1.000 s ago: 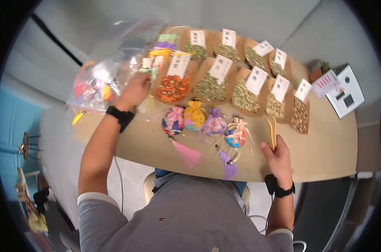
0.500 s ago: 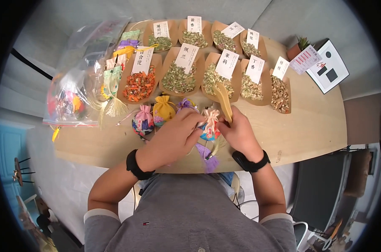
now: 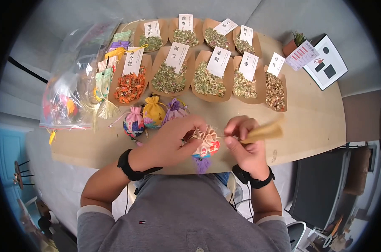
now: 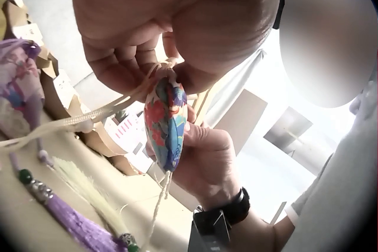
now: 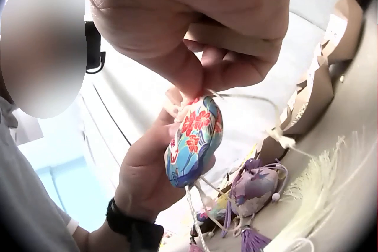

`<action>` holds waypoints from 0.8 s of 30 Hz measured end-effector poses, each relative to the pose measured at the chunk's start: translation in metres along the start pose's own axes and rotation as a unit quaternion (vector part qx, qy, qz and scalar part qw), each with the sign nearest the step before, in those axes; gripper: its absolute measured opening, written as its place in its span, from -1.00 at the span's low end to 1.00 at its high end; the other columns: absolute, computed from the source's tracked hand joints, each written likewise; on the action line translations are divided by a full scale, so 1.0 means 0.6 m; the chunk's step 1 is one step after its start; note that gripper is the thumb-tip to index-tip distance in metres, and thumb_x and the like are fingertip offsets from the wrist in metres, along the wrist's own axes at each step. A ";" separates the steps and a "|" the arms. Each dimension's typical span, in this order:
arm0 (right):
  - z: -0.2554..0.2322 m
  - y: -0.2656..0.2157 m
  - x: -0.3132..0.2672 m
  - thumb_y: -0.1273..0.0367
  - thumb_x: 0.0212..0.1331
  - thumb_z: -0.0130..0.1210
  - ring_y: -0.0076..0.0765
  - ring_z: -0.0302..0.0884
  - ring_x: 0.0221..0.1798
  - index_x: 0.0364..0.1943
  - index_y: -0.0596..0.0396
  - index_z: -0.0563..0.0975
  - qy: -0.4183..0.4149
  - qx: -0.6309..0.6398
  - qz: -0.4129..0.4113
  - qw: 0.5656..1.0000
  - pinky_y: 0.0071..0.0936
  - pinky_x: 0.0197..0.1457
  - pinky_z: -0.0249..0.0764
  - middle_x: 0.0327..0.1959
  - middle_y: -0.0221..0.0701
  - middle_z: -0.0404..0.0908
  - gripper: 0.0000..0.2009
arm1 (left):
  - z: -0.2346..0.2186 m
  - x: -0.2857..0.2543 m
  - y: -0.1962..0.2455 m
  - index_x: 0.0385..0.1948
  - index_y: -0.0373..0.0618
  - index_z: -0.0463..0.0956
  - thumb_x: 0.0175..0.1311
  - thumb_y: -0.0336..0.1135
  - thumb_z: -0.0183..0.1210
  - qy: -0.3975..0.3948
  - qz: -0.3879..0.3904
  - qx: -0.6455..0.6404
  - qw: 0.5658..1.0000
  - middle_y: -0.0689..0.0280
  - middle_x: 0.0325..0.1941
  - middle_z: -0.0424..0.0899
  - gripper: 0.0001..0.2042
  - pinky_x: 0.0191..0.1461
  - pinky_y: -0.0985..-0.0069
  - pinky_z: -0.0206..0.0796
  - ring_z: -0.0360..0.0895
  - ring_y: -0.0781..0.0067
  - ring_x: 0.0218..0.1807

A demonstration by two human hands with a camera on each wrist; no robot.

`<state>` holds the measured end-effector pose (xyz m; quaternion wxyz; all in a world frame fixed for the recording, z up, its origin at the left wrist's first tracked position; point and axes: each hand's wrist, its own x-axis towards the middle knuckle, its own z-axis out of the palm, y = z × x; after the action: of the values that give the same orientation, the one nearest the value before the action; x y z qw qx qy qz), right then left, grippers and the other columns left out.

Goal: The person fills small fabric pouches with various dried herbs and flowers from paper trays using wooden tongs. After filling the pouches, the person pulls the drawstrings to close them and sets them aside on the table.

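A round pouch (image 3: 207,145) with a peach gathered top and a blue-and-red floral body hangs above the table's front part. My left hand (image 3: 167,138) pinches its neck, and the left wrist view shows the pouch (image 4: 165,125) below those fingers. Just to the right, my right hand (image 3: 249,149) pinches a thin cord drawn out from the pouch's top. A pale wooden tool (image 3: 264,132), blurred, is also held in the right hand and sticks out to the right. In the right wrist view the fingertips meet at the cord above the pouch (image 5: 196,140).
Pink, yellow (image 3: 154,112) and purple pouches lie left of the hands. Behind are two rows of paper trays (image 3: 230,89) with dried herbs and labels. A clear plastic bag (image 3: 68,94) lies at the left; a potted plant (image 3: 299,40) and white board (image 3: 327,63) stand back right.
My left hand came from the bag side to the peach-topped pouch, which is now lifted. The right hand moved in, then took the cord, and the wooden tool swung to point right.
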<state>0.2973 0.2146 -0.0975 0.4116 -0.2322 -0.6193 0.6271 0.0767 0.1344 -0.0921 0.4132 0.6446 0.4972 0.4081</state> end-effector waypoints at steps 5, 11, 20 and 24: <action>-0.002 -0.041 0.034 0.60 0.06 0.27 -0.18 0.57 -0.11 -0.34 0.06 0.34 -0.197 -0.259 -0.136 0.936 -0.36 -0.08 0.49 -0.18 -0.29 0.61 -0.71 | -0.017 0.004 0.011 -0.15 -0.16 0.47 0.27 -0.50 0.24 -0.077 -0.026 -0.060 0.995 0.37 -0.23 0.55 -0.82 -0.10 0.53 0.36 0.47 0.59 -0.21; 0.005 -0.042 0.027 0.50 -0.03 0.39 -0.14 0.58 -0.25 -0.40 0.05 0.35 -0.189 -0.238 -0.116 0.946 -0.33 -0.21 0.51 -0.25 -0.34 0.61 -0.66 | -0.024 -0.005 -0.008 -0.02 -0.17 0.53 0.36 -0.31 0.25 -0.134 -0.073 -0.187 0.970 0.38 -0.26 0.62 -0.75 -0.03 0.56 0.42 0.54 0.61 -0.21; 0.000 -0.057 0.045 0.44 -0.07 0.44 -0.15 0.55 -0.29 -0.46 0.06 0.33 -0.170 -0.287 -0.185 0.924 -0.31 -0.26 0.48 -0.29 -0.29 0.56 -0.62 | -0.019 0.021 0.010 -0.09 -0.21 0.53 0.34 -0.23 0.26 -0.115 0.026 -0.071 0.991 0.28 -0.24 0.59 -0.73 -0.04 0.45 0.37 0.53 0.43 -0.18; -0.001 -0.051 0.039 0.46 -0.07 0.42 -0.17 0.54 -0.30 -0.48 0.06 0.33 -0.128 -0.304 -0.205 0.921 -0.33 -0.26 0.48 -0.28 -0.26 0.56 -0.64 | 0.001 0.031 0.010 -0.19 -0.23 0.52 0.31 -0.19 0.28 -0.068 0.014 -0.088 0.994 0.22 -0.26 0.58 -0.72 -0.09 0.42 0.35 0.53 0.34 -0.21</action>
<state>0.2919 0.2305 -0.0631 0.3582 -0.1314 -0.8615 0.3349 0.0825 0.1512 -0.0845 0.4950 0.6389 0.4211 0.4116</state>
